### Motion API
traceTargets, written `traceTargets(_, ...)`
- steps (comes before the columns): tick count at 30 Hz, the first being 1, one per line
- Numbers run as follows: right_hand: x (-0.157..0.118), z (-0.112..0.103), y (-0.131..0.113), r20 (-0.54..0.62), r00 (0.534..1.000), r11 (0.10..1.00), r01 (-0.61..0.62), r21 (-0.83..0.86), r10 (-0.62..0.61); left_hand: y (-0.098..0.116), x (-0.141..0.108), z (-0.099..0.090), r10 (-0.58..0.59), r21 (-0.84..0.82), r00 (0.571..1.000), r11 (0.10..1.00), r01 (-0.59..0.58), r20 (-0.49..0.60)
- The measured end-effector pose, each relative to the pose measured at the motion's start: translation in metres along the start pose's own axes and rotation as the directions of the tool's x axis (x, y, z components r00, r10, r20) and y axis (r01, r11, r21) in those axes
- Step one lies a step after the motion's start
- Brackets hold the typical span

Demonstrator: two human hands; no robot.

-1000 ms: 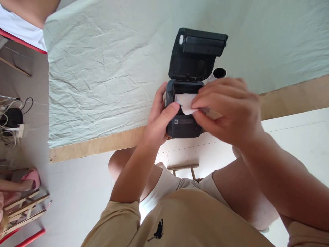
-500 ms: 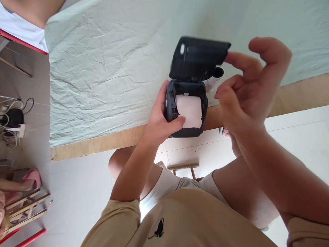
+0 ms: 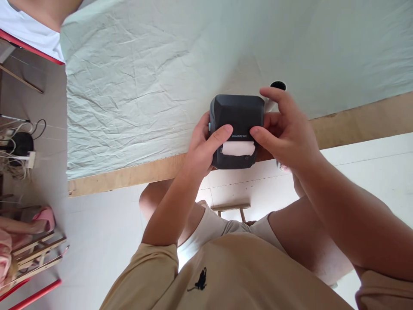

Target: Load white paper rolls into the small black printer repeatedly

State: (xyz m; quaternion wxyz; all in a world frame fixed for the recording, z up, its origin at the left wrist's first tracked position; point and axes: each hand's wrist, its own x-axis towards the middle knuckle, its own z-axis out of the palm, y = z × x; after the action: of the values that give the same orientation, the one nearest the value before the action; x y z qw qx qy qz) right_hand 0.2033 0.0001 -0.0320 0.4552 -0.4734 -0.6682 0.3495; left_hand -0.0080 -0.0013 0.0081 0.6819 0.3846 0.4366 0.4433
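Note:
A dark label printer (image 3: 238,112) is held up over the table's near edge, its lid closed. White label paper (image 3: 238,148) sticks out of the slot below the lid. My left hand (image 3: 206,144) is wrapped round the printer's left side, thumb pressed on the lid. My right hand (image 3: 285,129) grips the right side, with its thumb on the lid's lower right and the index finger raised off it. Behind that finger stands a white cylinder with a dark top (image 3: 278,85), partly hidden by the hand.
A pale green cloth (image 3: 138,86) covers the table, leaving its wooden edge (image 3: 129,175) bare. Another person's arm and white clothing (image 3: 35,36) show at the upper left. Cables (image 3: 14,150) and a wooden seat frame (image 3: 38,254) are at the left, near a second person's pink shoe (image 3: 48,217).
The printer's lid, raised half a second ago, has come down over the paper roll. My right hand has moved left and down from the lid's edge onto the printer's right side.

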Motion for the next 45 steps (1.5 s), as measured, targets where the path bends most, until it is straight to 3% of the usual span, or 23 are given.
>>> traceTargets(9, 0.002, -0.007, 0.019, 0.117, 0.99, 0.997, 0.075, 0.024, -0.077, -0.002, 0.003, 0.003, 0.11, -0.073, 0.994, 0.991, -0.109, 0.006)
traceTargets(13, -0.002, -0.007, 0.019, 0.101, 0.991, 0.996, 0.082, 0.032, -0.085, -0.006, 0.008, 0.001, 0.076, -0.088, 0.997, 0.993, -0.075, 0.003)
traceTargets(19, -0.003, -0.004, 0.012, 0.093, 0.99, 0.994, 0.106, 0.013, -0.107, -0.015, 0.014, -0.004, 0.0, -0.098, 0.991, 0.995, -0.013, -0.132)
traceTargets(24, -0.002, -0.004, 0.008, 0.139, 0.99, 0.995, 0.01, 0.1, -0.024, -0.019, 0.014, -0.009, 0.072, -0.055, 0.969, 0.995, -0.087, -0.237)
traceTargets(27, -0.002, -0.003, 0.006, 0.1, 0.993, 0.991, 0.042, 0.124, -0.055, -0.018, 0.014, -0.009, 0.09, -0.036, 0.965, 0.994, -0.102, -0.245)
traceTargets(31, 0.0, 0.0, -0.006, 0.025, 0.997, 0.993, 0.073, 0.095, -0.076, -0.012, 0.014, -0.003, 0.065, -0.099, 0.982, 0.992, -0.083, -0.176)
traceTargets(34, 0.005, 0.0, -0.028, -0.127, 0.989, 0.993, 0.088, 0.084, -0.077, -0.009, 0.012, 0.001, 0.076, -0.083, 0.993, 0.993, -0.084, -0.093)
traceTargets(37, 0.013, -0.001, -0.049, -0.363, 0.923, 0.991, 0.133, -0.004, -0.126, -0.01, 0.01, -0.001, 0.051, -0.057, 0.998, 0.997, -0.053, -0.047)
traceTargets(39, 0.02, -0.002, -0.056, -0.385, 0.902, 0.978, 0.154, -0.139, -0.196, -0.011, 0.009, -0.004, 0.01, -0.045, 0.999, 0.999, -0.012, -0.043)
traceTargets(42, 0.027, -0.003, -0.056, -0.202, 0.916, 0.841, 0.209, -0.5, -0.348, -0.012, 0.007, -0.007, -0.004, -0.017, 1.0, 1.0, 0.004, -0.013)
traceTargets(45, 0.03, -0.005, -0.053, -0.021, 0.934, 0.667, 0.24, -0.706, -0.358, -0.013, 0.007, -0.008, 0.025, 0.022, 1.0, 0.999, -0.025, -0.002)
